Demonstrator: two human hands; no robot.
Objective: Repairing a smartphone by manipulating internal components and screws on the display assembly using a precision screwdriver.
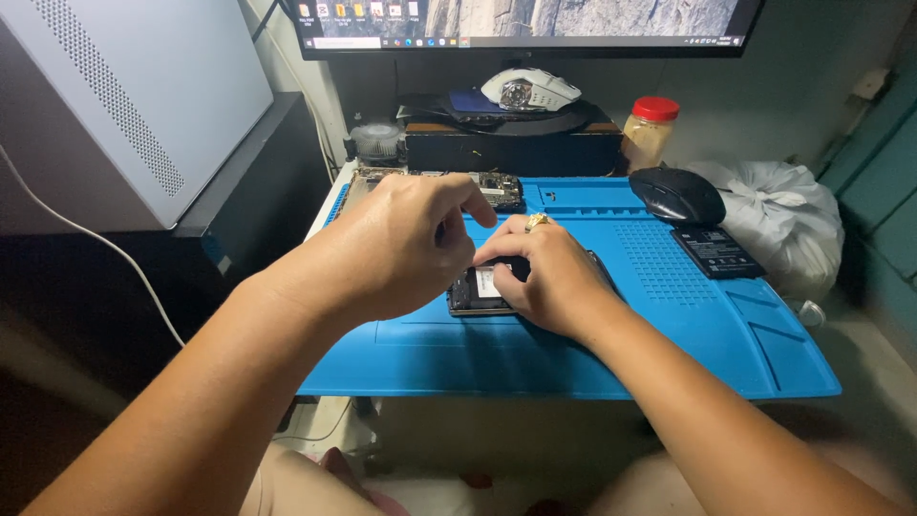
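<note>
Two hands, one opened phone (478,291), so we've got it lying mid blue mat (669,334), black mouse (676,194) and loose battery (717,251) well off to the right. Our right hand (549,272) lies on the phone, pressing it down. Our left hand (401,244) hovers above with fingers pinched; can't tell if anything's in them. Best bet: keep the phone pinned flat and go gently, small parts.

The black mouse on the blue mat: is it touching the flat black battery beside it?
Apart. The head view shows a strip of blue mat between the black mouse and the flat black battery.
</note>
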